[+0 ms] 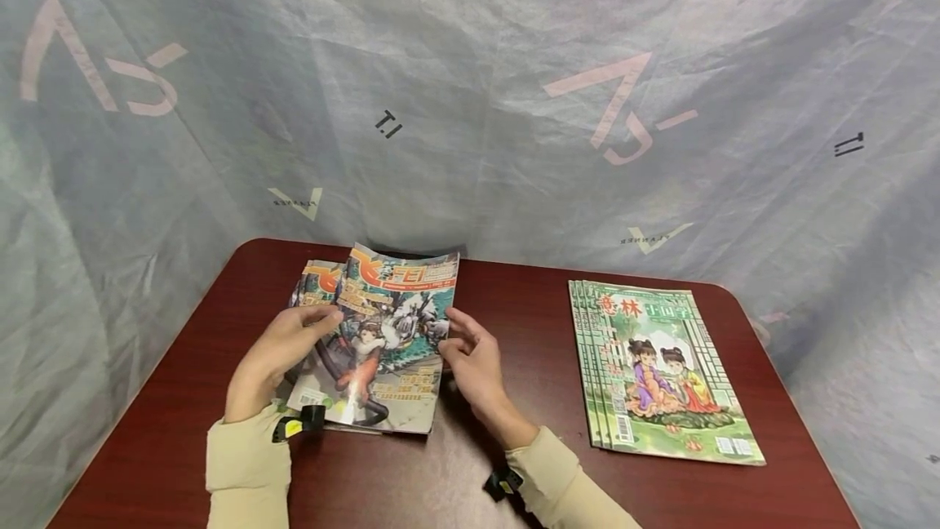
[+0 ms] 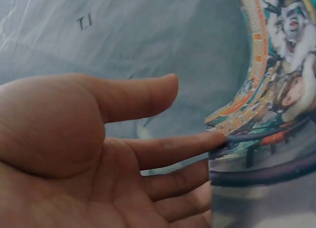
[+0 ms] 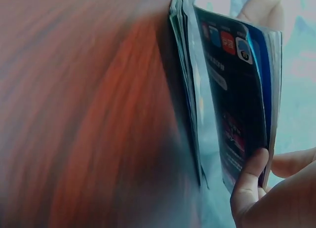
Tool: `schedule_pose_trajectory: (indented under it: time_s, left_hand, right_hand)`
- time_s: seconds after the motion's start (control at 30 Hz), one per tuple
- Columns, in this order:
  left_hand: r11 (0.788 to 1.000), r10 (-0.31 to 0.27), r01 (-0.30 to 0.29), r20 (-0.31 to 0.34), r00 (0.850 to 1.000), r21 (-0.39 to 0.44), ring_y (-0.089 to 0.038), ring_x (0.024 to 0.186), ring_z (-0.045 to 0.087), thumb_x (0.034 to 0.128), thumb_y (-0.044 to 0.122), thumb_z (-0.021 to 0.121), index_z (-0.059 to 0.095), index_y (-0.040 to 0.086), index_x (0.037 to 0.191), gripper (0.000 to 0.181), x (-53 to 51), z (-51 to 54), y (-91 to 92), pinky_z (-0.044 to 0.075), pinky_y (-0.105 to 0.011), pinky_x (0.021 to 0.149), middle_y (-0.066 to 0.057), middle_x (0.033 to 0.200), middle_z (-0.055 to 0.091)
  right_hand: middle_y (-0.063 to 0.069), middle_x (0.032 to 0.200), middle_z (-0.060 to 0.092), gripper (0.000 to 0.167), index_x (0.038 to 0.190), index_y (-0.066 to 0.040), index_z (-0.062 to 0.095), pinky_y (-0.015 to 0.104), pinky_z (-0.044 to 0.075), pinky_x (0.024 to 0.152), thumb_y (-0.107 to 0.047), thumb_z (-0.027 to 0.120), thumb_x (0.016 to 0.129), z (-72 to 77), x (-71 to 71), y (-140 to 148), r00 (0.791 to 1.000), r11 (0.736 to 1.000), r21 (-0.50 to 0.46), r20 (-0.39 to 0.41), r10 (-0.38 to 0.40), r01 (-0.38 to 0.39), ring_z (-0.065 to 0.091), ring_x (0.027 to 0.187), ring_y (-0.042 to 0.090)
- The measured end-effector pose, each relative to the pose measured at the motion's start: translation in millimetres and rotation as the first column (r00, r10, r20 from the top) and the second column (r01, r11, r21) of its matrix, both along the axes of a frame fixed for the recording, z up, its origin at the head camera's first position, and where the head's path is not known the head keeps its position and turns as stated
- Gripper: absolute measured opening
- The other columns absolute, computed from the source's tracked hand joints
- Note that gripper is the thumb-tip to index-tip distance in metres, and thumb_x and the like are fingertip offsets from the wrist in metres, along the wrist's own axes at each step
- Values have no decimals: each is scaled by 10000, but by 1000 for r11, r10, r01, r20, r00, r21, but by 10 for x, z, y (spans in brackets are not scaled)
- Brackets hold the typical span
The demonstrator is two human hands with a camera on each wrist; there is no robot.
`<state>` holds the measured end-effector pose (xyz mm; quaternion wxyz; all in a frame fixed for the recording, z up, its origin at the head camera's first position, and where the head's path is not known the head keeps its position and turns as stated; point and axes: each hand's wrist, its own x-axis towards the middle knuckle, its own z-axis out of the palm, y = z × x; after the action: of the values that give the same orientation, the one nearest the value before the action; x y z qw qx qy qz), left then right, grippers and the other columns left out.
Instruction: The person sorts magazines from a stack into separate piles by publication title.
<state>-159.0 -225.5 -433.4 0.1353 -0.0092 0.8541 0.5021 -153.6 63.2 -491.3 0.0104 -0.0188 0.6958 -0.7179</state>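
My right hand (image 1: 476,362) pinches the right edge of a comic magazine (image 1: 400,341) with an orange title and a teal and grey cover. In the right wrist view, the thumb lies on its dark back cover (image 3: 229,95), a finger on the other side. The magazine is raised and slightly bowed over similar magazines (image 1: 317,280), which show at its left. At its left edge, my left hand (image 1: 282,345) has its fingers extended. The left wrist view shows that index finger (image 2: 173,150) touching the cover's edge, with the thumb held apart; the other fingertips are hidden behind the magazine.
A fanned stack of green-covered magazines (image 1: 668,374) lies on the right side of the dark red wooden table (image 1: 514,308). Grey printed fabric (image 1: 470,104) hangs behind the table and along its sides.
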Motion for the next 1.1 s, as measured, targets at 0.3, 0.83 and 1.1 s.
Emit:
schedule_pose_trajectory:
  time_s: [0.3,0.83,1.1]
  left_hand:
    - [997,80,-81,70,994,2,-555,1596,277,1212,331,456,339,-171,1650,676,48,28,-258,353,-676,1241,-392,1723,285]
    - [992,124,-120,143,982,-39,-599,1582,261,1210,369,423,357,-165,1638,688,26,-91,-346,321,-726,1251,-417,1708,263]
    - [986,137,-121,141,980,-116,-628,1517,334,1211,376,422,329,-171,1621,690,-8,-138,-329,372,-723,1207,-438,1654,321]
  right_hand:
    - [258,1479,604,650,1641,-12,520,296,586,780,35,687,1015,-32,-8,-272,987,988,-38,38,153,-152,688,936,110]
    - [311,1666,460,763,1686,45,398,254,481,660,-44,715,997,-122,-6,-318,963,971,-14,124,239,-239,700,986,146]
    - [343,1570,523,792,1654,150,348,343,623,898,-12,707,966,-98,16,-308,974,981,-9,126,191,-192,717,1130,258]
